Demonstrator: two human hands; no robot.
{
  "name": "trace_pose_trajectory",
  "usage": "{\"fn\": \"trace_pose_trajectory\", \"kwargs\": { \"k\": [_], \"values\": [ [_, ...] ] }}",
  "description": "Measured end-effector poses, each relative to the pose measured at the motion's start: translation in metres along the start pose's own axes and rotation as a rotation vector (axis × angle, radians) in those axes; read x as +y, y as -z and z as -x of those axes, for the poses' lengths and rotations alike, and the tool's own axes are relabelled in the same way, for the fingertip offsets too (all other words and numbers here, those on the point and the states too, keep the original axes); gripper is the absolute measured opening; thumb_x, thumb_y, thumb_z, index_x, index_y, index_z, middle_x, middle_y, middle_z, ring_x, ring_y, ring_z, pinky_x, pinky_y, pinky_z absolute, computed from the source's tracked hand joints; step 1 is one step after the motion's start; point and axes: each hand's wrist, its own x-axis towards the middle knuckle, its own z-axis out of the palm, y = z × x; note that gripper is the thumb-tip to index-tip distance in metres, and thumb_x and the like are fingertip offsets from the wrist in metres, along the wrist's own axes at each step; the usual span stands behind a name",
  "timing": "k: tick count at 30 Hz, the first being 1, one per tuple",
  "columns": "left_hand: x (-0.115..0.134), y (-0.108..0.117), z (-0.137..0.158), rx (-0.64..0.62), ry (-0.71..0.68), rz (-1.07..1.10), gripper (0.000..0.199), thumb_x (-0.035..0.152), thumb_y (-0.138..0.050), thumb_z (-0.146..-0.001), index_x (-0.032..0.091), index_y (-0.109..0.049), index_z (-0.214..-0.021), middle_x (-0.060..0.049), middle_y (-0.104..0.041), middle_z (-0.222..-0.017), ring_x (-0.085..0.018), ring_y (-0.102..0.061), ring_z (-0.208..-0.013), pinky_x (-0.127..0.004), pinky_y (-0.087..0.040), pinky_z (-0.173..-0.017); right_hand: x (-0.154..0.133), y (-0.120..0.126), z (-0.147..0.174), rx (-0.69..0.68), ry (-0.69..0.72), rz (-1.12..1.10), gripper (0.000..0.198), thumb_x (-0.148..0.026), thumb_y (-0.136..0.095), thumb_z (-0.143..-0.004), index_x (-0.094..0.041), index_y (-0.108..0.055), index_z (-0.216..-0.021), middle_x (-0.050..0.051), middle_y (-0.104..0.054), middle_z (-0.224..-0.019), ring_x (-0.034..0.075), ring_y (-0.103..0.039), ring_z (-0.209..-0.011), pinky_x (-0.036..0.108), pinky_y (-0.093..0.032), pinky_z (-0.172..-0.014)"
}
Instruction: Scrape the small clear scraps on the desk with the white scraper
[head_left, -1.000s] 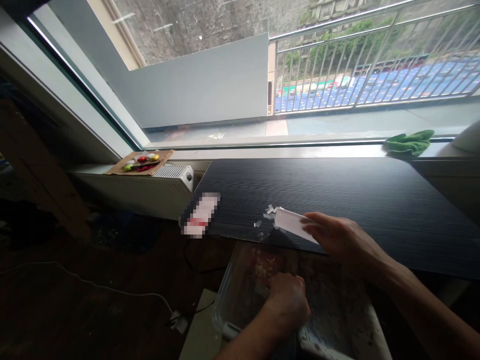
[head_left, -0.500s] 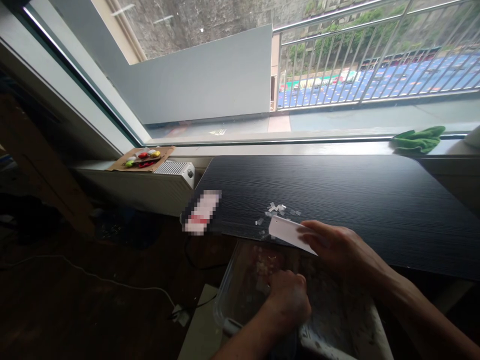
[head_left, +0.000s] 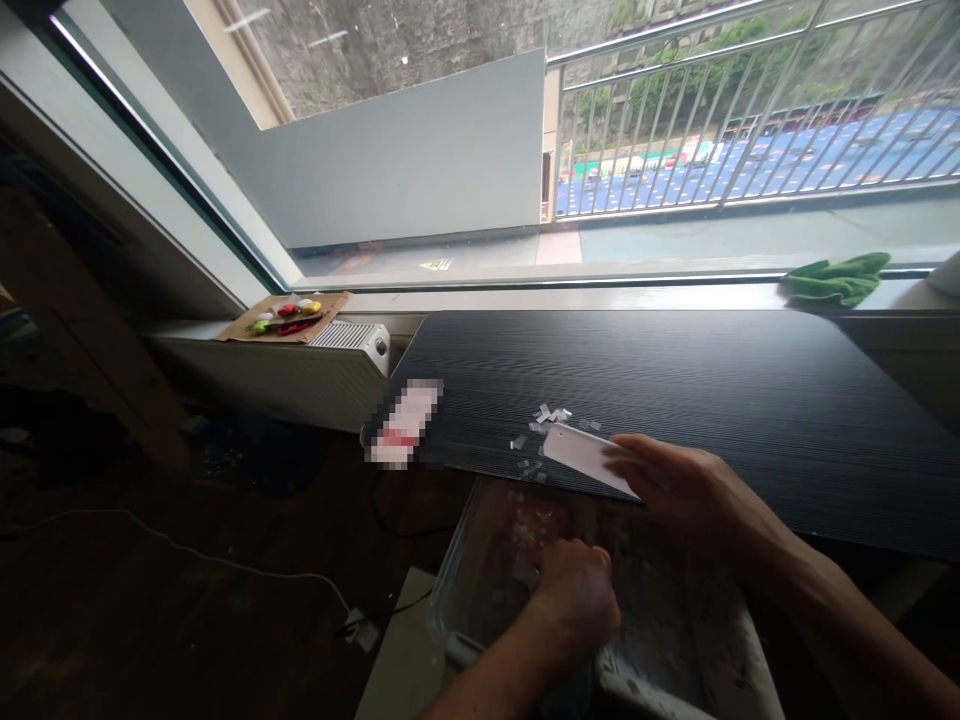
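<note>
My right hand [head_left: 686, 485] grips a flat white strip [head_left: 589, 458] with a small hole near its far end. The strip's tip lies beside a scatter of small clear and whitish pieces [head_left: 553, 413] on the black wood-grain tabletop [head_left: 675, 370]. Below the table edge, my left hand [head_left: 577, 590] is curled closed over a clear plastic bin [head_left: 450, 590]. Its fingertips are turned away, so what they hold, if anything, is hidden. Many small pale bits [head_left: 529, 530] lie inside the bin.
A pixelated pale item [head_left: 405, 425] lies at the table's left end. On the windowsill are a green cloth glove [head_left: 836, 280] and cardboard [head_left: 251, 320] with colourful small items. A radiator [head_left: 352, 345] stands left of the table; a white cable [head_left: 225, 565] crosses the floor.
My right hand and the white strip have shifted slightly to the right and away from me, uncovering a few more clear pieces near the table edge. My left hand has barely moved.
</note>
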Motion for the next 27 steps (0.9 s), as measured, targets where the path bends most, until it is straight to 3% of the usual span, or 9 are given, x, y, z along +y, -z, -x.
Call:
{"fn": "trace_pose_trajectory", "kwargs": {
  "k": [5, 11, 15, 21, 27],
  "values": [
    [0.000, 0.000, -0.001, -0.024, 0.004, -0.010, 0.032, 0.021, -0.049, -0.074, 0.008, -0.061, -0.101, -0.019, -0.065, -0.098, -0.031, -0.062, -0.091, -0.039, -0.050, -0.076, 0.001, -0.007, -0.011, 0.012, -0.015, 0.091, 0.021, -0.026, -0.048, -0.085, -0.021, -0.062, -0.099, 0.003, -0.073, -0.086, 0.020, -0.068, -0.073, 0.026, -0.046, -0.060],
    [-0.002, -0.002, -0.001, -0.010, 0.011, -0.001, 0.031, 0.021, -0.048, -0.073, 0.009, -0.062, -0.099, -0.018, -0.065, -0.096, -0.030, -0.062, -0.090, -0.039, -0.049, -0.076, -0.006, -0.005, -0.010, -0.057, -0.012, -0.024, 0.021, -0.028, -0.048, -0.085, -0.023, -0.063, -0.100, 0.002, -0.073, -0.087, 0.017, -0.067, -0.074, 0.025, -0.047, -0.062],
    [0.000, 0.001, -0.001, -0.028, 0.010, -0.015, 0.032, 0.022, -0.050, -0.073, 0.009, -0.062, -0.100, -0.019, -0.064, -0.097, -0.030, -0.062, -0.090, -0.038, -0.050, -0.075, -0.002, -0.002, -0.009, -0.061, -0.108, -0.067, 0.022, -0.029, -0.049, -0.083, -0.022, -0.064, -0.098, 0.004, -0.073, -0.085, 0.018, -0.065, -0.070, 0.027, -0.047, -0.062],
    [0.003, 0.005, -0.001, -0.043, 0.017, -0.024, 0.027, 0.018, -0.052, -0.073, 0.010, -0.065, -0.095, -0.018, -0.066, -0.092, -0.030, -0.064, -0.087, -0.038, -0.051, -0.072, 0.018, -0.008, -0.006, -0.008, -0.317, -0.257, 0.027, -0.033, -0.053, -0.075, -0.017, -0.066, -0.092, 0.003, -0.070, -0.071, 0.015, -0.059, -0.056, 0.024, -0.045, -0.048],
    [0.003, 0.006, 0.000, -0.038, 0.003, -0.003, 0.023, 0.017, -0.053, -0.072, 0.010, -0.067, -0.089, -0.018, -0.067, -0.089, -0.031, -0.064, -0.086, -0.037, -0.051, -0.072, 0.026, -0.008, -0.009, -0.166, -0.397, -0.478, 0.028, -0.034, -0.056, -0.071, -0.016, -0.065, -0.090, 0.001, -0.066, -0.068, 0.014, -0.058, -0.055, 0.023, -0.045, -0.048]
  ]
}}
